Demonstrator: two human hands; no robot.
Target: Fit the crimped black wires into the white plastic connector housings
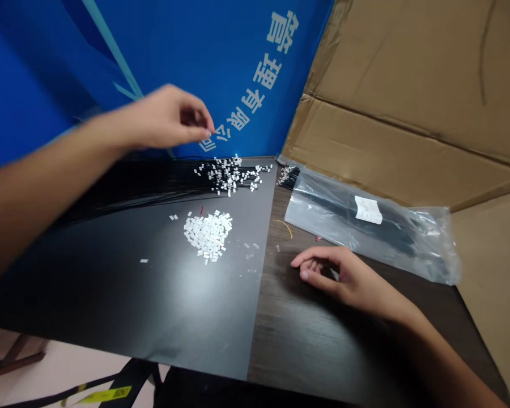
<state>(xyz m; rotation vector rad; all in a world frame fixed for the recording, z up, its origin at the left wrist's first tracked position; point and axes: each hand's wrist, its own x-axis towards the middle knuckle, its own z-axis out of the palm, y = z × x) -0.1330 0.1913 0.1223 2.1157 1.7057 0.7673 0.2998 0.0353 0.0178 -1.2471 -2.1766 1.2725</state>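
- Black wires (165,177) with white ends (233,175) lie at the back of the grey top (187,323), near the blue wall (221,56).
- They are long and thin and run side to side, with the white ends at the right.
- The left hand (165,120) is up in the air and is the nearer hand. The white ends are below its fingertips, a little to the right.
- Its thumb and finger are close together, but I cannot tell if they pinch anything.
- The right hand (344,277) is over the brown top (293,345), fingers bent and loose, with nothing seen in them.
- A heap of small white bits (208,235) sits in front of the white ends.
- A clear bag (335,211) lies just past the right hand.
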